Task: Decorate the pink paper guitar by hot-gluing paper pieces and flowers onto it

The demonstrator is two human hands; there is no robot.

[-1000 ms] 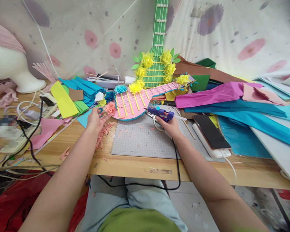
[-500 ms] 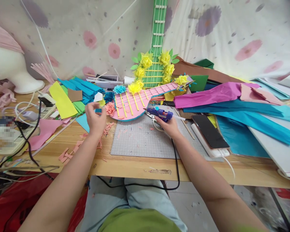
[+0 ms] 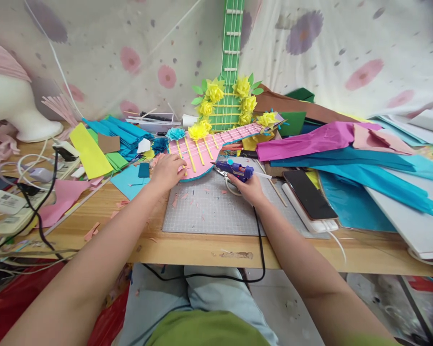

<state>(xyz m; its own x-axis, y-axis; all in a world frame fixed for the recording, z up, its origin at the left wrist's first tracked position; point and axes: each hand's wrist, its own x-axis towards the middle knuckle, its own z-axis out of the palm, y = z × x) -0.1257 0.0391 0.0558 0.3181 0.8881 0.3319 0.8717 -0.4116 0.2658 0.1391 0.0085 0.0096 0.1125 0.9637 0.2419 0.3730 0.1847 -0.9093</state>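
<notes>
Now | left hand [image 3: 169,168] on pink guitar [image 3: 206,150], grip unclear | right hand [image 3: 248,186] clasps glue gun [image 3: 234,169]

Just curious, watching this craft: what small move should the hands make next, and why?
Probably bring the glue gun nozzle to the pink paper guitar edge: the left hand rests on it there, and the right hand aims the nozzle toward it.

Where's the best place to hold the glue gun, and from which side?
Grip the handle, coming from the near right, as the right hand does. The glue gun lies with its nozzle pointing left toward the pink guitar, and its cord leaves on the near side.
</notes>
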